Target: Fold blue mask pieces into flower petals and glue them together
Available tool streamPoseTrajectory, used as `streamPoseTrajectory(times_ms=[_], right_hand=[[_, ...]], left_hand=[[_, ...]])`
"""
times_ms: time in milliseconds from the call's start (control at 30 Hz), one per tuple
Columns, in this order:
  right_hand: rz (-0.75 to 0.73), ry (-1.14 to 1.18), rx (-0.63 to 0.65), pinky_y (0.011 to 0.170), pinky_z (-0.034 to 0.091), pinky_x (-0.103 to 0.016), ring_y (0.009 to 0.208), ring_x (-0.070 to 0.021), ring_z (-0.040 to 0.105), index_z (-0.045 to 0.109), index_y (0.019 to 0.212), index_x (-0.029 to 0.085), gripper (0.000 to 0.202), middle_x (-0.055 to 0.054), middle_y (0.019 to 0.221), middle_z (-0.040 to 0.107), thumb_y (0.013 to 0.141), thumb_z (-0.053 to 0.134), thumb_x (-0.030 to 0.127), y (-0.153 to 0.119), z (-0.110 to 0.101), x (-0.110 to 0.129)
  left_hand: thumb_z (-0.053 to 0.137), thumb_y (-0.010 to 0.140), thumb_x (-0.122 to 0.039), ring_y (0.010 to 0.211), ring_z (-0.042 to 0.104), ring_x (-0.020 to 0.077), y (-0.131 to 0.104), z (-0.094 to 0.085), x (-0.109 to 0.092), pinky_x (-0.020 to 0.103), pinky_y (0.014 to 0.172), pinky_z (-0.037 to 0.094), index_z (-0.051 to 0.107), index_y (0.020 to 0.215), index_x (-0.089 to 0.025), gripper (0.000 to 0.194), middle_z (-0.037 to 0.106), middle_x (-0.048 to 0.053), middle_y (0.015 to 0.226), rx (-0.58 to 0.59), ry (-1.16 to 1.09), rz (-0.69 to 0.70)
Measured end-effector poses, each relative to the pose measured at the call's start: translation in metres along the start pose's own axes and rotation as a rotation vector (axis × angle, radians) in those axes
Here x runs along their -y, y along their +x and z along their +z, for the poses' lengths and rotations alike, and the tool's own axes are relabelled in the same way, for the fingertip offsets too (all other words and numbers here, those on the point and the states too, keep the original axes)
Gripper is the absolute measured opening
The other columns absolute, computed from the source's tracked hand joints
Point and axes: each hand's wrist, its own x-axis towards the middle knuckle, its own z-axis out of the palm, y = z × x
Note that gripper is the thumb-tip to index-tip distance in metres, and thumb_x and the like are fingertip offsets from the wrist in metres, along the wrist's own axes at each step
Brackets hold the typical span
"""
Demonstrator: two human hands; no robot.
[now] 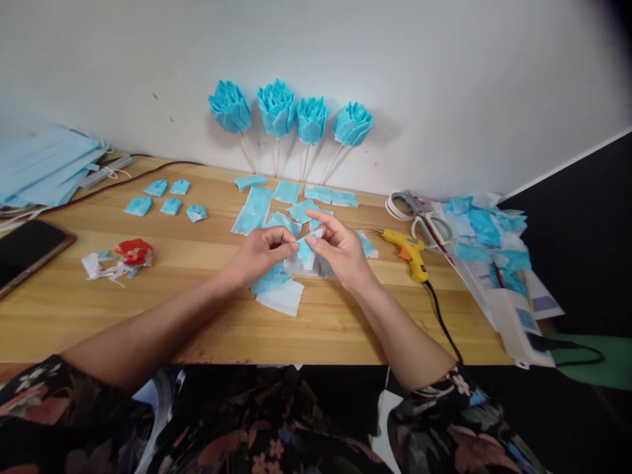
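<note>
Between my two hands is a small blue-and-white piece of mask fabric [307,252]. My left hand [264,253] pinches its left side with thumb and curled fingers. On the other side, my right hand [340,250] grips it between thumb and fingers, the index finger reaching out over it. Loose blue fabric rectangles [253,209] lie beyond and around the hands. Under them rests a white-and-blue fabric piece [281,297]. Several folded blue petals [170,206] sit in a group to the left.
Several blue fabric flowers [276,108] on sticks lean against the wall. A yellow glue gun [407,253], scissors [429,227], fabric scraps [486,227] and a white power strip [521,322] are at right. Left are stacked face masks [47,164], a phone [29,253] and a red scrap [135,253].
</note>
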Motion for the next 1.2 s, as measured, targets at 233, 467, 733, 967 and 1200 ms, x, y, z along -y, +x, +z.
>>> streamPoseTrajectory(times_ms=[233,467,733,967,1200], right_hand=[[-0.019,0.039,-0.025,0.075,0.051,-0.032,0.072,-0.0139,0.056,0.064,0.132,0.031,0.045,0.001,0.081,0.065,0.09,0.066,0.048,-0.001,-0.003,-0.001],[0.083,0.089,0.074,0.077,0.052,-0.032,0.079,-0.0151,0.06,0.055,0.141,0.028,0.063,0.0,0.086,0.065,0.085,0.07,0.051,-0.001,0.0,0.002],[0.013,0.052,0.111,0.063,0.043,-0.028,0.066,-0.0124,0.05,0.057,0.137,0.026,0.061,0.005,0.074,0.054,0.08,0.075,0.041,0.001,-0.001,-0.002],[-0.035,-0.008,0.113,0.067,0.045,-0.03,0.069,-0.0144,0.051,0.052,0.142,0.028,0.064,0.004,0.075,0.054,0.083,0.073,0.043,0.001,-0.006,-0.003],[-0.058,-0.065,0.109,0.066,0.045,-0.031,0.068,-0.0152,0.051,0.051,0.144,0.03,0.064,0.003,0.076,0.056,0.085,0.071,0.042,0.0,-0.005,0.0]], left_hand=[[0.069,0.079,-0.033,0.054,0.043,0.0088,0.001,-0.003,-0.002,0.024,0.053,0.034,0.06,0.068,-0.018,0.021,0.052,-0.004,0.057,-0.011,-0.001,0.011],[0.069,0.079,-0.036,0.053,0.04,0.0081,0.003,-0.003,0.0,0.024,0.052,0.032,0.055,0.065,-0.018,0.027,0.05,-0.004,0.057,-0.082,-0.049,-0.008],[0.075,0.076,-0.039,0.053,0.042,0.0085,0.005,-0.007,0.003,0.024,0.052,0.033,0.062,0.069,-0.017,0.026,0.051,-0.003,0.057,-0.03,-0.124,-0.046],[0.075,0.079,-0.046,0.054,0.047,0.0093,0.009,-0.014,0.005,0.024,0.053,0.039,0.065,0.073,-0.016,0.032,0.054,-0.002,0.059,0.072,-0.217,-0.056],[0.071,0.083,-0.044,0.055,0.049,0.0099,0.008,-0.012,0.002,0.024,0.053,0.04,0.068,0.081,-0.016,0.028,0.055,-0.001,0.062,-0.018,-0.142,-0.065]])
